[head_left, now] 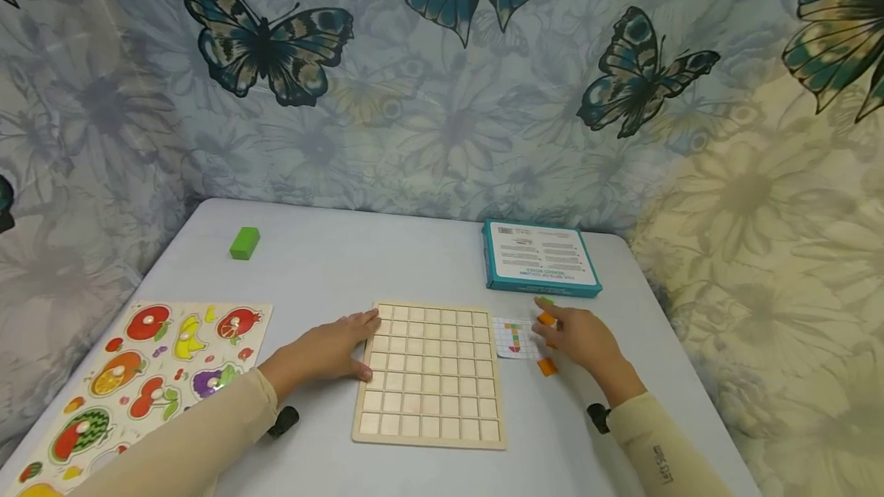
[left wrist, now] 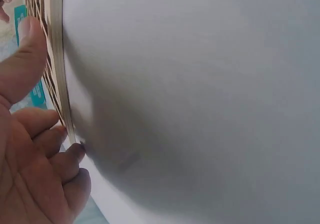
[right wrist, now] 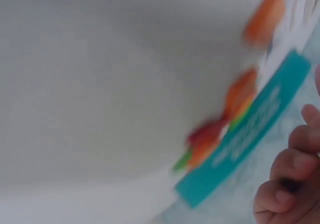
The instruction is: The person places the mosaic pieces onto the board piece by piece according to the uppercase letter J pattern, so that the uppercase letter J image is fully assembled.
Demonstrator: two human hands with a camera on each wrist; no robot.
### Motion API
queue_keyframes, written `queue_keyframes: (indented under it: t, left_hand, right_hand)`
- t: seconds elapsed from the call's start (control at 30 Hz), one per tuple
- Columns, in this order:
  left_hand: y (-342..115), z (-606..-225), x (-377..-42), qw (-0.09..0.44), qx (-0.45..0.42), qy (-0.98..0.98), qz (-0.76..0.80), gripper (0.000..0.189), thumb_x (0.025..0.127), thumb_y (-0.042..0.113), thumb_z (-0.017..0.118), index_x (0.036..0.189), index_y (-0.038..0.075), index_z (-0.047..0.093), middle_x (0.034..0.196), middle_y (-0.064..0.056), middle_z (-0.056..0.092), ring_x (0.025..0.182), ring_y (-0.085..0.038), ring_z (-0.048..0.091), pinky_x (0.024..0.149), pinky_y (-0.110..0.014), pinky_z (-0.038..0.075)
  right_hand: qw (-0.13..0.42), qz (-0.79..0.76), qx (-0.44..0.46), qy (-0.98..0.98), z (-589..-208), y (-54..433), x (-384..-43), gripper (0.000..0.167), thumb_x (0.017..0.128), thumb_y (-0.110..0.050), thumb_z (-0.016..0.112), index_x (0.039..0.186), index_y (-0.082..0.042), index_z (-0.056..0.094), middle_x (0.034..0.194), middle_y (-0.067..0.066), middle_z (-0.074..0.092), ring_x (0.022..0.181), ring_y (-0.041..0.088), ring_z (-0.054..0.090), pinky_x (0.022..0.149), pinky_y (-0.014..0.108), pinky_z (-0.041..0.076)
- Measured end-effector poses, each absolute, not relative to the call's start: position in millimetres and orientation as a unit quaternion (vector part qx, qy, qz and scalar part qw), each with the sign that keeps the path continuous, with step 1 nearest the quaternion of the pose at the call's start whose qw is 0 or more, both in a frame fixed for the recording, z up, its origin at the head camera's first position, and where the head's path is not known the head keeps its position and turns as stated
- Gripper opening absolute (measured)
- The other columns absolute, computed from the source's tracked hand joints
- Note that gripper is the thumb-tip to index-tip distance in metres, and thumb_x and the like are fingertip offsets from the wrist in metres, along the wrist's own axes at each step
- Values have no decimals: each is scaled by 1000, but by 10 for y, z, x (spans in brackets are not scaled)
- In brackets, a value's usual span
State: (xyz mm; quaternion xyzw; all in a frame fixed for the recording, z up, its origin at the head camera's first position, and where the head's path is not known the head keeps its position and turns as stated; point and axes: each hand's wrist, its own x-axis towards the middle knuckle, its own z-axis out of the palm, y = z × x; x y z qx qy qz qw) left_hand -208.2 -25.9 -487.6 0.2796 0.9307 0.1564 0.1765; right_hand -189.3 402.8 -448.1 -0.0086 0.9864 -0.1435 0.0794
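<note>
A grey table [head_left: 331, 267] carries a wooden grid board [head_left: 431, 374] at its near middle. The left hand [head_left: 331, 350] rests at the board's left edge, fingers relaxed, touching its rim. The right hand [head_left: 583, 337] hovers loosely curled over small orange blocks [head_left: 547, 366] beside a pattern card [head_left: 512, 337]; whether it pinches one cannot be told.

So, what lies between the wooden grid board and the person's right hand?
In the head view, a small white pattern card lies on the grey table between the wooden grid board and the right hand.
</note>
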Motion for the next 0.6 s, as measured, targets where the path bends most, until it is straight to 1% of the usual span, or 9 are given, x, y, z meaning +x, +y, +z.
queue_keyframes:
  t: [0.03, 0.07, 0.17, 0.27, 0.33, 0.43, 0.53, 0.6]
  left_hand:
    - [-282, -4876, -2078, 177, 277, 931, 158, 100, 75, 51, 78, 154, 11, 32, 161, -3, 21, 143, -33, 25, 112, -51, 28]
    - [-302, -4873, -2076, 176, 276, 931, 164, 101, 74, 51, 79, 154, 10, 32, 161, -3, 21, 143, -34, 26, 112, -51, 27]
    - [-347, -4874, -2070, 177, 280, 929, 166, 103, 73, 51, 80, 154, 9, 33, 161, -4, 20, 143, -33, 25, 112, -50, 27]
    - [-363, -4879, -2062, 178, 284, 927, 169, 103, 74, 52, 80, 154, 8, 32, 161, -4, 20, 144, -31, 23, 112, -49, 27]
    - [-361, -4893, -2059, 180, 284, 926, 169, 103, 75, 52, 79, 154, 8, 31, 161, -3, 20, 145, -29, 21, 112, -49, 27]
    - [-354, -4913, -2056, 183, 284, 925, 172, 103, 75, 53, 78, 155, 8, 30, 162, -3, 19, 146, -28, 19, 113, -49, 26]
    - [-354, -4922, -2055, 183, 284, 925, 172, 102, 76, 53, 77, 155, 8, 29, 162, -3, 19, 146, -28, 18, 113, -49, 25]
    - [-355, -4922, -2054, 183, 284, 925, 173, 102, 76, 53, 77, 155, 9, 29, 162, -3, 19, 146, -28, 18, 113, -49, 25]
  right_hand:
    - [69, -148, -4, 987, -4457, 4085, -1894, 60, 93, -41, 67, 146, -17, 50, 68, 2, 52, 54, 18, 45, 49, 31, 35]
    - [62, -151, 2, 987, -4437, 4150, -1892, 59, 92, -39, 68, 144, -14, 52, 68, 2, 52, 55, 18, 45, 49, 31, 36]
    - [57, -141, 27, 988, -4407, 4356, -1881, 52, 91, -33, 70, 136, -8, 59, 83, 7, 61, 64, 20, 50, 53, 31, 41]
    - [87, -139, 56, 985, -4415, 4518, -1851, 47, 90, -29, 71, 130, -7, 63, 102, 13, 64, 75, 24, 54, 58, 34, 47]
    - [112, -140, 71, 981, -4428, 4588, -1828, 45, 89, -27, 72, 128, -6, 64, 107, 16, 64, 81, 26, 55, 61, 36, 50]
    - [134, -142, 91, 977, -4453, 4640, -1803, 47, 88, -27, 72, 129, -5, 63, 110, 19, 63, 89, 31, 56, 67, 41, 52]
    - [128, -142, 93, 977, -4496, 4666, -1809, 50, 89, -26, 72, 133, -6, 61, 114, 23, 61, 94, 35, 57, 70, 45, 53]
    - [117, -134, 77, 981, -4531, 4690, -1823, 51, 89, -25, 72, 135, -7, 59, 116, 24, 59, 95, 36, 56, 73, 47, 53]
